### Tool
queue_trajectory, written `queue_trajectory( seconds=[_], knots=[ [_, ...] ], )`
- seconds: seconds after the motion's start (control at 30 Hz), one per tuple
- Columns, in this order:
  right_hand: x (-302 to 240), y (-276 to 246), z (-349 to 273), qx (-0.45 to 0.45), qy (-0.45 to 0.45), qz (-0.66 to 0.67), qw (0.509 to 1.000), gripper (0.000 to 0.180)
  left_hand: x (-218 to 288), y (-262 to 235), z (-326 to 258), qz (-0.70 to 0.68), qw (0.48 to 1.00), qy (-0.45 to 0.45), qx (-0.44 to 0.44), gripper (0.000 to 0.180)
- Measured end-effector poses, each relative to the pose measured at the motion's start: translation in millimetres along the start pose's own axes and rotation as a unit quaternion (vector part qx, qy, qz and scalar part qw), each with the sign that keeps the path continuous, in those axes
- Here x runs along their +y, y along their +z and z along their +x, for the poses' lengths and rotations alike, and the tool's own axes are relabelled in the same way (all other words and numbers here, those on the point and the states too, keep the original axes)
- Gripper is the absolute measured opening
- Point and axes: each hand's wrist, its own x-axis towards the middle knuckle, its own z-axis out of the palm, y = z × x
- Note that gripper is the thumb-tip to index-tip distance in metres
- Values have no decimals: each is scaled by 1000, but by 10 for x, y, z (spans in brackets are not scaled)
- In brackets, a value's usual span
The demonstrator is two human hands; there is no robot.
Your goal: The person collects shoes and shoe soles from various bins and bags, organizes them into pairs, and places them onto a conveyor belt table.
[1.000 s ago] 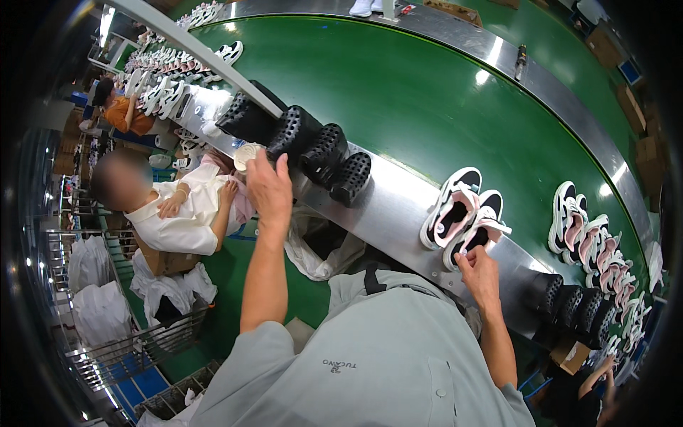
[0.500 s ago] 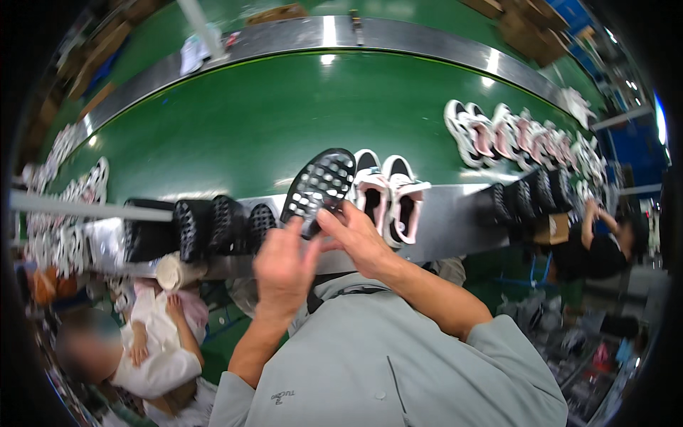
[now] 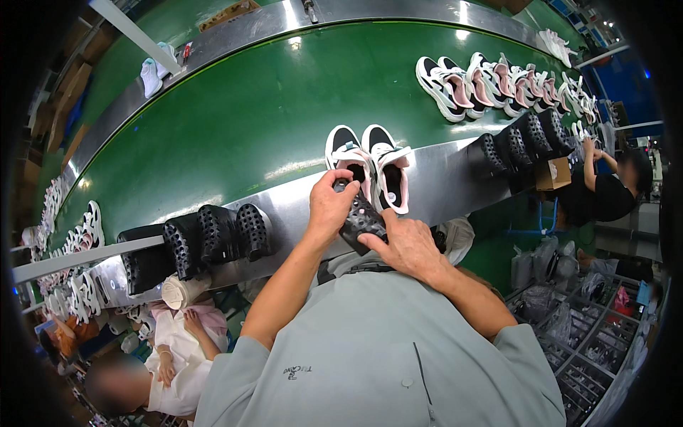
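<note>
Between my hands, close to my body, is a black insole (image 3: 361,218) with a pattern of round dimples, bent into a curve. My left hand (image 3: 329,208) is closed on its far left end, thumb on top. Gripping its near right end is my right hand (image 3: 410,247), thumb across the surface. Just beyond stand two white and black sneakers with pink linings, a left one (image 3: 344,142) and a right one (image 3: 388,160), side by side with toes pointing away. The insole and my left hand partly hide the heel of the left sneaker.
Stacks of black insoles stand on the metal ledge (image 3: 299,213) at left (image 3: 213,235) and right (image 3: 530,142). More sneakers (image 3: 491,85) line the green belt (image 3: 235,114). A white post (image 3: 92,260) crosses at left. One person (image 3: 167,356) sits at left, another (image 3: 605,188) at right.
The insole, earlier held raised with its dimpled face showing, is now lower, nearer me and bent. My left hand has moved up to its far end; my right hand has moved right. The view has shifted.
</note>
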Motion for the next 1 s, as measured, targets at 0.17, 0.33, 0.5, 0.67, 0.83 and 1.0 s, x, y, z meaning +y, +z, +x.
queue_trajectory(
  seconds=[0.17, 0.33, 0.5, 0.67, 0.83, 1.0],
  knots=[
    [411, 62, 112, 45, 10, 7, 999, 43, -21, 33, 312, 409, 850, 280, 180, 46],
    [415, 59, 498, 62, -34, -68, 995, 34, -243, -59, 721, 359, 884, 298, 17, 16],
    [468, 624, 1046, 160, -61, -134, 976, 34, 27, -56, 575, 328, 928, 167, -55, 16],
    [482, 625, 1067, 119, -110, -107, 981, 38, -165, -303, 625, 338, 931, 126, -55, 15],
    [887, 1053, 1269, 203, -157, -196, 946, 23, -61, -115, 547, 324, 934, 99, -113, 13],
    [549, 931, 1140, 218, -146, -40, 964, 20, -192, -224, 325, 268, 957, 112, 18, 31]
  ],
)
